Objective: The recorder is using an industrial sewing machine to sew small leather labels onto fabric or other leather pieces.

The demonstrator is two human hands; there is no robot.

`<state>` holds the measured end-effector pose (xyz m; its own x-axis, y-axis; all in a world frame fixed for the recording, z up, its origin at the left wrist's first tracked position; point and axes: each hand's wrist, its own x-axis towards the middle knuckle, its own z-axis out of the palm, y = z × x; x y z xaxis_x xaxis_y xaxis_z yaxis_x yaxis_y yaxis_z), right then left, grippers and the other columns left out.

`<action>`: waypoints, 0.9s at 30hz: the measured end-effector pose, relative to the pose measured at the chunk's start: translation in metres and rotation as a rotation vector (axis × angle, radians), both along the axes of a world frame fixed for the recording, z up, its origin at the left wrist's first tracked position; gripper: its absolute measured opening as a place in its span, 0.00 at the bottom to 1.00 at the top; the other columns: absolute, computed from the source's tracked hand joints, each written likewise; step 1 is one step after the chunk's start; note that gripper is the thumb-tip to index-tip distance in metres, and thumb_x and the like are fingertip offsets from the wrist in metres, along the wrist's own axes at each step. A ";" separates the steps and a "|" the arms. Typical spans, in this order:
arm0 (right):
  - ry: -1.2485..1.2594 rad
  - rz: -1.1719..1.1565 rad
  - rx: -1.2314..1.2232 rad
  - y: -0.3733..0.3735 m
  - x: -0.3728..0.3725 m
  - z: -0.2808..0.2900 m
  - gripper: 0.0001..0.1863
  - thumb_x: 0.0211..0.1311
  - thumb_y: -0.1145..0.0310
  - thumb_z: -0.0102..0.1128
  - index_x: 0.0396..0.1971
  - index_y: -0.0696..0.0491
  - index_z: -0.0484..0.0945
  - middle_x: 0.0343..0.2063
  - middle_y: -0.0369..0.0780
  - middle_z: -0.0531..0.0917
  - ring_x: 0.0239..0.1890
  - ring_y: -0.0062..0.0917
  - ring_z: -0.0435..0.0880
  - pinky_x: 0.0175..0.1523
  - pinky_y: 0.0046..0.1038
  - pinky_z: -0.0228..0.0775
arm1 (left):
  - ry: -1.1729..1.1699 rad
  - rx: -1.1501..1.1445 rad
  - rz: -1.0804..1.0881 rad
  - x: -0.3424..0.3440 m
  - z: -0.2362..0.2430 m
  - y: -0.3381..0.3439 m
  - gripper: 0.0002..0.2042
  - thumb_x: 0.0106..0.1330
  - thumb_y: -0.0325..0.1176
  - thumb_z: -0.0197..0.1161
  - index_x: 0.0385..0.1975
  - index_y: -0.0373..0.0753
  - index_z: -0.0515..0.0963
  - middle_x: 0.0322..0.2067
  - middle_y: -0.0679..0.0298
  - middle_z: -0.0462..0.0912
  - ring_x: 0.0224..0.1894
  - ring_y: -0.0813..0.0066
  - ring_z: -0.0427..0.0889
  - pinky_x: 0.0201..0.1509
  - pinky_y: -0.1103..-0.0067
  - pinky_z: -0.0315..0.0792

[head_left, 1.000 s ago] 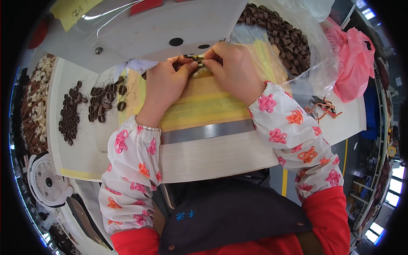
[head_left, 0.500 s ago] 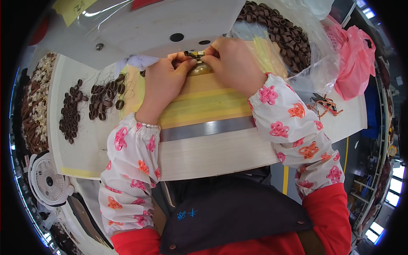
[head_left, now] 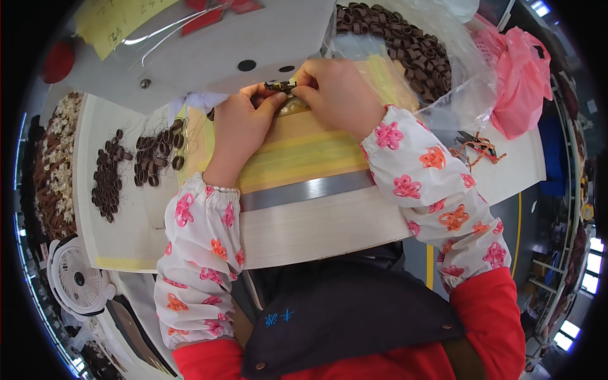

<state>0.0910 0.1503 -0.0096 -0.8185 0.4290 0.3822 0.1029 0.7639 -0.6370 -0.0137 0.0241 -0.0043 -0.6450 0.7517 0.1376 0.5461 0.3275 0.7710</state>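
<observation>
Far left, a white fan (head_left: 75, 275) sits near the table (head_left: 316, 234), where two clusters of brown loops (head_left: 109, 180) lie trailing threads. Across to the pale machine (head_left: 209, 63), and the left hand (head_left: 244, 123) is pinched at a dark metal part (head_left: 282, 86). Opposite, the right hand (head_left: 339, 98) pinches in close; what either grips, I can't tell! Further right, a heap of loops (head_left: 418, 60) amid clear plastic (head_left: 472, 82), dark snips (head_left: 467, 137), a pink bag (head_left: 522, 82).

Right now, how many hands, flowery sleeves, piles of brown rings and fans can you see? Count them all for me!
Hands: 2
Flowery sleeves: 2
Piles of brown rings: 3
Fans: 1
Total: 8
</observation>
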 end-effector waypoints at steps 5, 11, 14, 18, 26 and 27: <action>0.032 0.001 0.028 -0.007 0.004 0.000 0.07 0.47 0.72 0.60 0.22 0.60 0.73 0.16 0.44 0.77 0.18 0.34 0.76 0.24 0.28 0.67 | 0.353 0.050 -0.029 -0.006 -0.010 -0.012 0.08 0.56 0.34 0.57 0.28 0.36 0.76 0.15 0.61 0.76 0.18 0.67 0.75 0.23 0.77 0.66; -0.145 0.000 -0.369 -0.019 0.015 0.015 0.09 0.50 0.72 0.59 0.25 0.63 0.72 0.15 0.41 0.77 0.18 0.24 0.77 0.24 0.25 0.68 | 0.298 0.126 -0.269 0.030 -0.002 -0.036 0.05 0.58 0.27 0.54 0.32 0.39 0.76 0.17 0.57 0.75 0.18 0.60 0.74 0.22 0.72 0.65; -0.203 0.101 -0.608 -0.020 0.021 0.017 0.08 0.49 0.74 0.58 0.27 0.64 0.72 0.15 0.39 0.76 0.19 0.20 0.77 0.25 0.23 0.68 | 0.299 0.102 -0.337 0.035 0.003 -0.041 0.06 0.58 0.27 0.53 0.32 0.39 0.76 0.18 0.59 0.75 0.18 0.63 0.73 0.22 0.75 0.65; -0.033 0.176 -0.502 -0.034 0.035 0.009 0.07 0.48 0.77 0.58 0.27 0.62 0.72 0.17 0.38 0.76 0.20 0.18 0.76 0.26 0.22 0.68 | 0.238 0.326 -0.291 0.024 0.008 -0.028 0.05 0.59 0.28 0.54 0.30 0.38 0.77 0.19 0.61 0.75 0.18 0.70 0.72 0.22 0.78 0.65; -0.126 0.279 -0.528 -0.023 0.036 0.026 0.06 0.51 0.75 0.58 0.27 0.60 0.71 0.18 0.36 0.76 0.19 0.17 0.75 0.25 0.18 0.67 | 0.005 0.051 -0.364 -0.006 0.004 -0.028 0.07 0.57 0.28 0.57 0.34 0.36 0.76 0.14 0.65 0.72 0.16 0.79 0.66 0.21 0.83 0.61; -0.183 0.273 -0.603 -0.012 0.030 0.025 0.07 0.52 0.74 0.58 0.27 0.60 0.71 0.18 0.36 0.76 0.19 0.17 0.75 0.24 0.18 0.67 | -0.046 0.064 -0.332 -0.003 0.006 -0.026 0.07 0.56 0.28 0.58 0.34 0.36 0.76 0.14 0.65 0.71 0.15 0.80 0.65 0.21 0.83 0.60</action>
<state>0.1213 0.1381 0.0158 -0.9563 0.2920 -0.0133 0.1034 0.2954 -0.9498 -0.0171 -0.0016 0.0014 -0.3733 0.9124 0.1679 0.5789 0.0877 0.8107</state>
